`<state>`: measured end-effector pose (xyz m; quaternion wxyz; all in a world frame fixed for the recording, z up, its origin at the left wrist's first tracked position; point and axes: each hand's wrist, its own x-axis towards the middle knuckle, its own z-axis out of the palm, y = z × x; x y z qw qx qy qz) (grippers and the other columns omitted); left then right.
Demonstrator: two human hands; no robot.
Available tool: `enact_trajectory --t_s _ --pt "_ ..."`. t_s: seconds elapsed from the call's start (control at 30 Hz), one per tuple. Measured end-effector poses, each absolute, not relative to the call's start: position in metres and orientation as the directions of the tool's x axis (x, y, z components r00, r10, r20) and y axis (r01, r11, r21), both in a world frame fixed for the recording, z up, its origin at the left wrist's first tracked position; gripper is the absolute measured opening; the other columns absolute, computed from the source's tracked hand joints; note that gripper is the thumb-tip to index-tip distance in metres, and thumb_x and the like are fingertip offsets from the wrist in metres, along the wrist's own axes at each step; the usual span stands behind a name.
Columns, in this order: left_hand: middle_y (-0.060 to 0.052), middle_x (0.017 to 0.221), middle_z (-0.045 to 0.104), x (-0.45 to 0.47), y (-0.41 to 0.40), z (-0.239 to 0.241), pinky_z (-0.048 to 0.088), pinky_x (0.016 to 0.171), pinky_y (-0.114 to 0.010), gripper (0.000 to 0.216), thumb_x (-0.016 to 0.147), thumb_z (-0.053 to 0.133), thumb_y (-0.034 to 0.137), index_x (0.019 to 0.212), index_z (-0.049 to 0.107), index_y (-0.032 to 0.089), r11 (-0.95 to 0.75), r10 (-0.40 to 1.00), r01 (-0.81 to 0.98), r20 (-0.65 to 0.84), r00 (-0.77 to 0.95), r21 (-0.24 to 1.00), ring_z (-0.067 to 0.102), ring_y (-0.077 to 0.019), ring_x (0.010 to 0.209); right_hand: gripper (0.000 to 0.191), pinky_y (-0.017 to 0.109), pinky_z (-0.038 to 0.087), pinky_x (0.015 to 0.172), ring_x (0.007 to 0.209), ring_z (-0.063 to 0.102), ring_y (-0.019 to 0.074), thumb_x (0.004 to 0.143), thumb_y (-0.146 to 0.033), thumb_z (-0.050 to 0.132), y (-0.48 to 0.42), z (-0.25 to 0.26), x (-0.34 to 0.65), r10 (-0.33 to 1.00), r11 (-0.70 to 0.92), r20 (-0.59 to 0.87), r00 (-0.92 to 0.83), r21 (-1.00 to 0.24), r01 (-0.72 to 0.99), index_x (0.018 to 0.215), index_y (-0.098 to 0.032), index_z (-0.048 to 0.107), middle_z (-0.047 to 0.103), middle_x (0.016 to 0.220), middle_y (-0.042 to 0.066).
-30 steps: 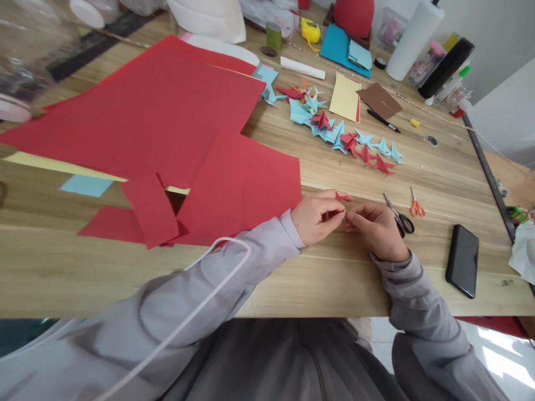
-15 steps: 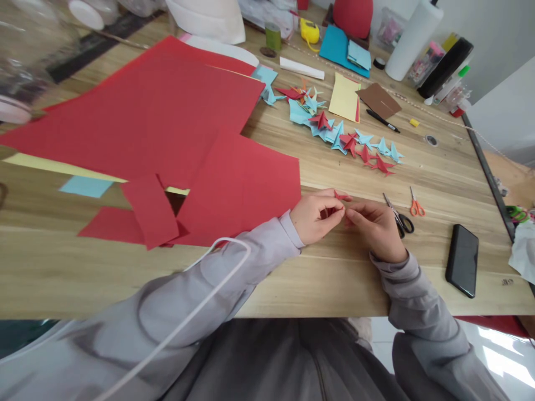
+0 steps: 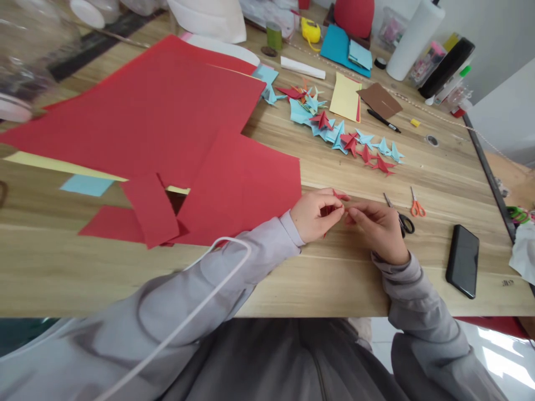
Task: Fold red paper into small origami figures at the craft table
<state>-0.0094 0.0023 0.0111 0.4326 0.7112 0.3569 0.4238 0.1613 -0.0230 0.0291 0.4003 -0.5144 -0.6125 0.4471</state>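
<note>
My left hand [image 3: 314,216] and my right hand [image 3: 378,229] meet just above the wooden table [image 3: 334,278], near its front edge. Both pinch a small folded piece of red paper [image 3: 339,196], whose pointed tip sticks out above my left fingers. Most of the piece is hidden inside my fingers. A large red paper sheet [image 3: 238,184] lies right beside my left hand. A row of folded red and light-blue paper figures [image 3: 351,142] lies farther back on the table.
Black-handled scissors [image 3: 402,220] and small orange scissors [image 3: 416,206] lie right of my right hand, a black phone [image 3: 462,260] beyond them. Big red sheets [image 3: 146,106] cover the left. Yellow paper [image 3: 345,97], brown card [image 3: 379,100], a pen [image 3: 383,120] and a white roll [image 3: 413,39] sit at the back.
My hands stay in the same spot; the fingers have shifted slightly around the small red piece, and less of its tip shows.
</note>
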Motion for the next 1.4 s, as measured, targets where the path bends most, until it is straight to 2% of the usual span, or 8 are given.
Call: enact_trajectory --t_s 0.37,0.67,0.8,0.93,1.03,1.13,1.27,1.4 --pt "-0.008 0.096 0.07 -0.009 -0.002 0.015 0.054 0.072 -0.027 0.014 0.078 0.059 0.016 0.065 0.065 0.016 -0.394 0.883 0.232 0.296 0.363 0.889 0.067 -0.0189 0.095 0.014 0.027 0.049 0.06 0.061 0.061 0.0135 0.08 -0.028 0.062 -0.023 0.028 0.162 0.983 0.094 0.026 -0.183 -0.923 0.373 0.076 -0.017 0.071 0.069 0.067 0.002" --pt "-0.011 0.099 0.07 -0.009 0.0 0.014 0.052 0.063 -0.024 0.011 0.075 0.059 0.017 0.069 0.068 0.014 -0.368 0.883 0.213 0.268 0.386 0.905 0.068 -0.0174 0.089 0.016 0.028 0.05 0.062 0.065 0.062 0.0143 0.084 -0.027 0.057 -0.024 0.028 0.163 0.973 0.183 0.087 -0.215 -0.858 0.481 0.079 -0.016 0.066 0.068 0.07 0.004" --pt "-0.01 0.098 0.071 -0.009 0.001 0.012 0.051 0.061 -0.023 0.011 0.073 0.06 0.019 0.071 0.07 0.014 -0.336 0.892 0.2 0.242 0.382 0.92 0.068 -0.0161 0.083 0.012 0.027 0.05 0.063 0.066 0.063 0.0144 0.085 -0.021 0.055 -0.026 0.026 0.161 0.907 0.419 0.321 -0.272 -0.641 0.643 0.08 -0.017 0.065 0.069 0.072 0.003" --pt "-0.01 0.099 0.071 -0.008 0.001 0.009 0.053 0.068 -0.026 0.013 0.073 0.059 0.017 0.074 0.071 0.015 -0.302 0.9 0.166 0.223 0.376 0.939 0.067 -0.0164 0.085 0.011 0.029 0.05 0.066 0.071 0.064 0.0163 0.087 -0.014 0.053 -0.026 0.021 0.16 0.72 0.628 0.556 -0.416 -0.268 0.73 0.088 -0.017 0.063 0.07 0.076 0.006" --pt "-0.01 0.099 0.071 -0.007 0.002 0.007 0.054 0.076 -0.029 0.012 0.073 0.059 0.016 0.073 0.071 0.015 -0.276 0.908 0.114 0.22 0.356 0.954 0.067 -0.0178 0.091 0.014 0.031 0.049 0.068 0.073 0.063 0.018 0.088 -0.012 0.051 -0.025 0.02 0.163 0.604 0.688 0.577 -0.55 -0.028 0.725 0.094 -0.015 0.063 0.07 0.079 0.008" --pt "-0.011 0.1 0.071 -0.007 0.002 0.006 0.054 0.082 -0.031 0.012 0.074 0.059 0.016 0.072 0.07 0.015 -0.26 0.914 0.072 0.221 0.34 0.963 0.066 -0.0197 0.098 0.018 0.032 0.047 0.066 0.072 0.061 0.0186 0.089 -0.01 0.048 -0.025 0.022 0.165 0.554 0.715 0.538 -0.635 0.082 0.694 0.097 -0.013 0.063 0.07 0.081 0.01" --pt "-0.013 0.105 0.07 -0.009 0.003 0.008 0.052 0.087 -0.033 0.013 0.075 0.059 0.018 0.071 0.07 0.014 -0.264 0.911 0.071 0.225 0.346 0.962 0.065 -0.0217 0.103 0.02 0.032 0.047 0.064 0.072 0.061 0.0186 0.088 -0.008 0.048 -0.026 0.022 0.166 0.529 0.74 0.521 -0.67 0.104 0.665 0.097 -0.013 0.066 0.07 0.08 0.01" --pt "-0.012 0.108 0.069 -0.01 0.005 0.009 0.052 0.087 -0.033 0.013 0.076 0.059 0.019 0.071 0.071 0.015 -0.283 0.905 0.082 0.238 0.352 0.956 0.065 -0.0207 0.102 0.024 0.032 0.051 0.067 0.076 0.064 0.0189 0.085 -0.01 0.05 -0.029 0.02 0.163 0.605 0.733 0.552 -0.574 -0.106 0.672 0.102 -0.015 0.066 0.072 0.085 0.01"
